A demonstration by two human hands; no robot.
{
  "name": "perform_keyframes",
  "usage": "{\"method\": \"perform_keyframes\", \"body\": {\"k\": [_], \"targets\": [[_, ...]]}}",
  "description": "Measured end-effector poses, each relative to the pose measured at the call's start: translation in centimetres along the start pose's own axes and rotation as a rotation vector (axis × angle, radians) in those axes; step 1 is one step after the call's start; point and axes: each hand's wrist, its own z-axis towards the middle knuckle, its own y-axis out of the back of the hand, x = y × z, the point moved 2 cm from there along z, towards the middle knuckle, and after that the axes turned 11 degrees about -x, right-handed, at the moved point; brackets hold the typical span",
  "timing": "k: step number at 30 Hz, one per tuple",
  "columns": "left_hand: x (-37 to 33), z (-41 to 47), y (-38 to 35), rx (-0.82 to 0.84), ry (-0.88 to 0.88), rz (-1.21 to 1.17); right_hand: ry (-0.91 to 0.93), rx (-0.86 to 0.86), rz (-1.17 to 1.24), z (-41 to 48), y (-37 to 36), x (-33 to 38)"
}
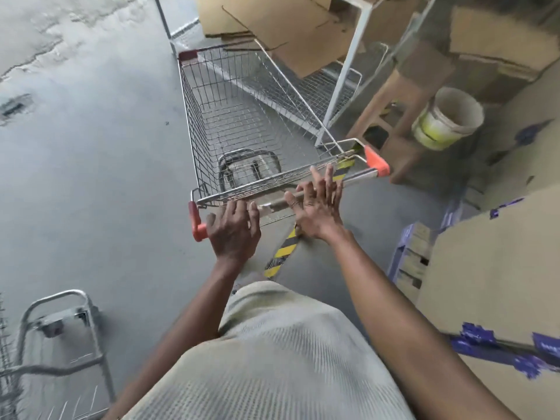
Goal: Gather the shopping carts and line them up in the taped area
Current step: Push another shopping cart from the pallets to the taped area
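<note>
While left hand point(233, 230) curls over cart handle point(360, 176), right hand point(318, 204) splays flat.

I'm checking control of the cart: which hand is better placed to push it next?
Probably left: the left hand curls over the cart handle, while the right hand has its fingers spread straight.

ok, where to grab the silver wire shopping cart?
By the metal handle bar at the silver wire shopping cart's near end, from behind, palms down: it spans the width between red end caps. The left hand grips it; the right hand lies open over it.
</note>
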Motion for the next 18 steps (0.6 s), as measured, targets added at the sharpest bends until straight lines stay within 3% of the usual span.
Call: {"method": "perform_keyframes", "body": {"k": [7, 18], "targets": [[-5.2, 5.5, -4.3, 0.14, 0.001, -0.012, -0.15, 0.026, 0.139, 10.8, 0.3, -3.3], [-11.2, 11.7, -10.1, 0.252, 0.146, -0.001, 0.06, 0.153, 0.119, 24.5, 2.2, -7.6]]}}
